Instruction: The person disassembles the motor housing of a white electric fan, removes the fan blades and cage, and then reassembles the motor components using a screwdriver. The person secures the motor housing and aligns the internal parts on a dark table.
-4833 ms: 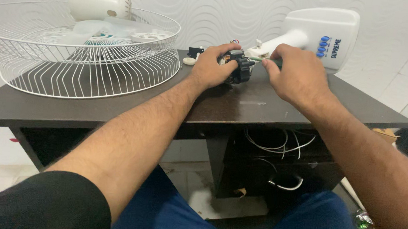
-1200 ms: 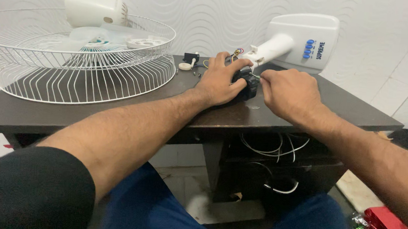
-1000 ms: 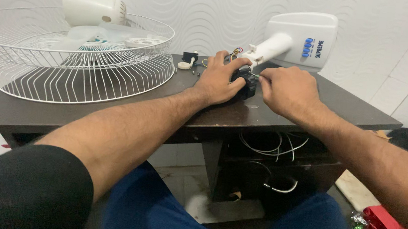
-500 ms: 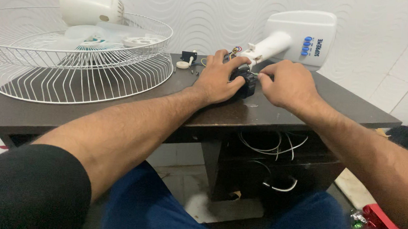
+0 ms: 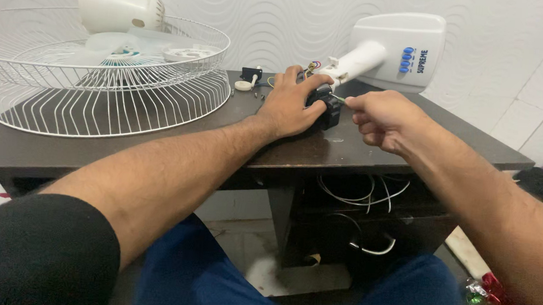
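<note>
Fan lay dismantled: wire guard (image 5: 106, 96) with blades on the table (image 5: 412, 149), white base (image 5: 396, 50) at the far edge; reassembly, we judged, remained. Our left hand (image 5: 290, 106) clasped the black motor part (image 5: 326, 105) mid-table; our right hand (image 5: 382, 116) pinched a thin wire (image 5: 337, 98) at it.

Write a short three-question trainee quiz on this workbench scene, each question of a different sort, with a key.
1. True or false: the left hand rests on the black part on the dark table.
2. Which lies left of the hands? A) white wire fan guard B) a red toolbox C) a laptop
3. Fill in: the right hand pinches a thin ____ wire.

Key: 1 true; 2 A; 3 green.
</note>
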